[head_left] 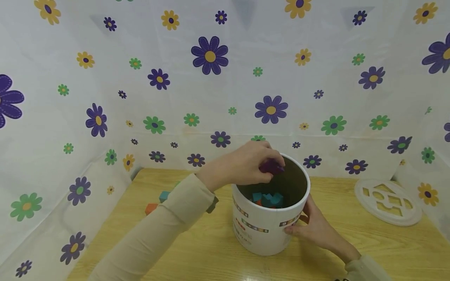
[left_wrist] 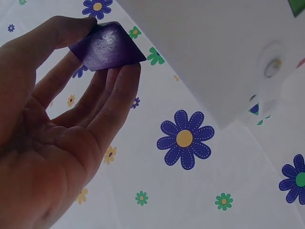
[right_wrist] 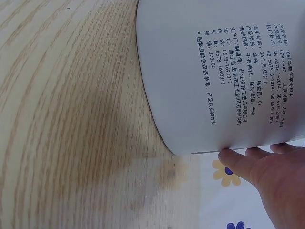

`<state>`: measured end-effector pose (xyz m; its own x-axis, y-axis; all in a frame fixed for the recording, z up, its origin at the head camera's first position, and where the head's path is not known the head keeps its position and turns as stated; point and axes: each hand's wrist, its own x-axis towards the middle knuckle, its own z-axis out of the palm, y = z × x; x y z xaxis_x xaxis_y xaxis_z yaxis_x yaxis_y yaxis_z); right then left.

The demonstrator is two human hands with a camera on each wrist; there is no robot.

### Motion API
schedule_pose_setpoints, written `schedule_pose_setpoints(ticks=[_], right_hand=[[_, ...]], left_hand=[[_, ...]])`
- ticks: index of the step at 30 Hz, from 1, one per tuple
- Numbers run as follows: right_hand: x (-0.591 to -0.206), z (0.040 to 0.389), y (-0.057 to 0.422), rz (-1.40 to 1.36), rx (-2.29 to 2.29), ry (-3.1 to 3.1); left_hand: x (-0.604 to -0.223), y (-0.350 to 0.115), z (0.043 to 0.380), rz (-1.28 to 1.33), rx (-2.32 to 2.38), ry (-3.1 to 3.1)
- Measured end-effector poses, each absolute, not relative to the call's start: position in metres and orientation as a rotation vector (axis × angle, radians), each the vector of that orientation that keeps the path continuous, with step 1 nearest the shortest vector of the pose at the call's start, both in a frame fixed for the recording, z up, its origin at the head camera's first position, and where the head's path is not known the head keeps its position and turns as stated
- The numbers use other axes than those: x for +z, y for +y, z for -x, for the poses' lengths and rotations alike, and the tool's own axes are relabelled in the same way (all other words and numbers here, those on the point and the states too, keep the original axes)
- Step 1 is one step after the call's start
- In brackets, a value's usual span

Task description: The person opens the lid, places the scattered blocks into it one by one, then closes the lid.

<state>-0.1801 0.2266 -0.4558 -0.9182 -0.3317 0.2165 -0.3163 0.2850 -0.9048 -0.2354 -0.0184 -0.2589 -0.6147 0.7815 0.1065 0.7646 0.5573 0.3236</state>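
Observation:
A purple wooden block (left_wrist: 107, 47) with slanted sides is pinched between the thumb and fingers of my left hand (head_left: 251, 164). That hand hangs over the opening of a white cylindrical bucket (head_left: 261, 234), and in the left wrist view the block is held at its edges. Blue-green blocks (head_left: 272, 200) and a bit of orange lie inside the bucket, partly in shadow. My right hand (head_left: 320, 230) holds the bucket's right side, thumb toward the front and fingers round behind. Printed text covers the bucket's side in the right wrist view, with fingertips (right_wrist: 231, 156) touching its wall.
An orange block (head_left: 151, 208), a blue block (head_left: 164, 196) and a dark green block (head_left: 212, 205) lie on the wooden table (head_left: 211, 249), partly behind the left sleeve. The white lid (head_left: 386, 220) with shaped cutouts lies at the right. Flower-patterned cloth (head_left: 239, 86) encloses the table.

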Motion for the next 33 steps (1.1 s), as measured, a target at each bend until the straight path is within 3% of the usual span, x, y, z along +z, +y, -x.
schedule_pose_setpoints(ticks=[17, 33], right_hand=[[-0.457, 0.18, 0.224, 0.59, -1.745, 2.521], [-0.458, 0.18, 0.226, 0.587, -1.77, 2.5]], left_hand=[[-0.258, -0.041, 0.239, -1.278, 0.7, 2.757], [-0.295, -0.134, 0.253, -1.006, 0.721, 2.915]])
